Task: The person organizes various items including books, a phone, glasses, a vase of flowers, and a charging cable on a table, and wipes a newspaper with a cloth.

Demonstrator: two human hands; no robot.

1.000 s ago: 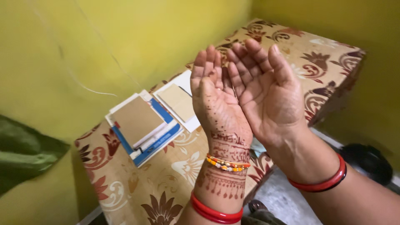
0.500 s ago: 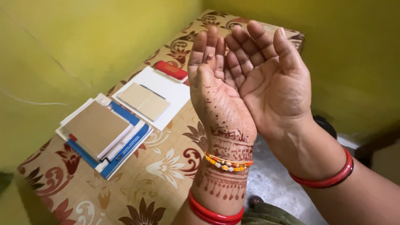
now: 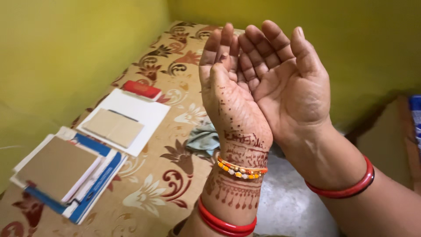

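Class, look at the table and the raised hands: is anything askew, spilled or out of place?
Nothing spilled. Only a crumpled grey-green cloth lies loose on the table, and the stack of books is fanned unevenly. Both hands, left hand and right hand, are empty.

stack of books (image 3: pixel 66 175) blurred, cut by left edge | grey cloth (image 3: pixel 204 139) part hidden behind left hand (image 3: pixel 232 105) | blue object (image 3: pixel 415 118) cut off far right

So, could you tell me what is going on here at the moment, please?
A person holds both bare hands up, palms open and cupped side by side, the left hand touching the right hand. Neither holds anything. Below them, a table under a floral cloth carries a stack of books and card, a white sheet, a small red case and a crumpled greenish cloth.
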